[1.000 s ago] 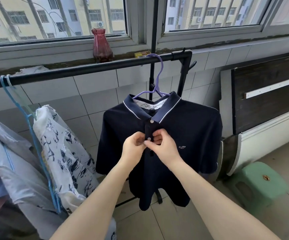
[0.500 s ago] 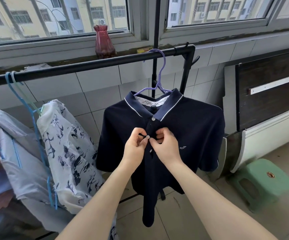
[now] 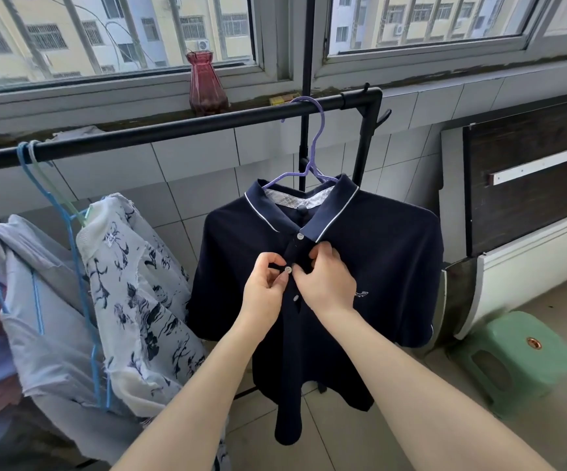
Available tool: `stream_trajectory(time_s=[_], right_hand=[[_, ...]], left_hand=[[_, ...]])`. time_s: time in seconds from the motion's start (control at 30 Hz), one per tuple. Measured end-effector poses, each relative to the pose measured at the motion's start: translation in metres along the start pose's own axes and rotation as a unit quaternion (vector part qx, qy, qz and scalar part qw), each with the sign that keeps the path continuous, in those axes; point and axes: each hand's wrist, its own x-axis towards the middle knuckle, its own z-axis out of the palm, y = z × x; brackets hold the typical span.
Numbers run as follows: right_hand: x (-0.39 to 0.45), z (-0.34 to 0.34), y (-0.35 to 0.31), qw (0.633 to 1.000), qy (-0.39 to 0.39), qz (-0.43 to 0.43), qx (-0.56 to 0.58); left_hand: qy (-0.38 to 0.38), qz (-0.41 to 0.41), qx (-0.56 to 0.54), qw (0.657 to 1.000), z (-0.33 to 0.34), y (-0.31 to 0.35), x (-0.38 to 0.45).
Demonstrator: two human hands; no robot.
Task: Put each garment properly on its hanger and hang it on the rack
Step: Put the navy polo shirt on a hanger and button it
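Observation:
A navy polo shirt [image 3: 387, 260] with a white-trimmed collar hangs on a purple hanger [image 3: 312, 154] from the black rack bar [image 3: 173, 129], near its right end. My left hand [image 3: 265, 287] pinches the placket's left edge beside the middle white button. My right hand [image 3: 326, 280] pinches the placket's right edge at the same button. The top button and the lowest one show fastened. Further left on the bar hang a white shirt with dark floral print [image 3: 139, 283] and a pale grey-blue shirt [image 3: 37, 300] on blue and green hangers.
A red glass vase [image 3: 205, 85] stands on the window sill behind the bar. A green plastic stool [image 3: 519, 358] sits on the tiled floor at right. Dark and white boards [image 3: 530, 198] lean against the right wall. The rack's upright post [image 3: 365, 141] stands behind the polo.
Both hands have risen slightly along the placket and now pinch it at the middle button. The polo's hem has swung a little.

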Motion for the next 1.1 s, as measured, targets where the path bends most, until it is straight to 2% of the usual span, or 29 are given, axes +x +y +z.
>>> stream_trajectory(time_s=[0.27, 0.4, 0.5, 0.6, 0.8, 1.1], right_hand=[[0.013, 0.002, -0.006, 0.999, 0.032, 0.012, -0.014], [0.007, 0.000, 0.000, 0.993, 0.048, 0.000, 0.109], [-0.001, -0.009, 0.007, 0.970, 0.055, 0.030, 0.237], [-0.005, -0.015, 0.009, 0.956, 0.041, 0.037, 0.288], [-0.009, -0.024, 0.015, 0.975, -0.033, -0.015, 0.219], [-0.007, -0.025, 0.016, 0.988, -0.085, -0.005, 0.127]], left_hand=[[-0.023, -0.003, -0.008, 1.000, -0.003, 0.005, -0.006], [-0.002, 0.011, 0.011, 1.000, -0.002, 0.003, -0.005], [0.001, 0.017, 0.036, 0.999, -0.002, 0.001, -0.003], [0.002, 0.026, 0.063, 0.998, -0.001, 0.000, -0.002], [0.031, 0.029, 0.086, 0.995, 0.002, -0.002, 0.001], [0.028, 0.024, 0.129, 0.991, 0.005, 0.000, 0.007]])
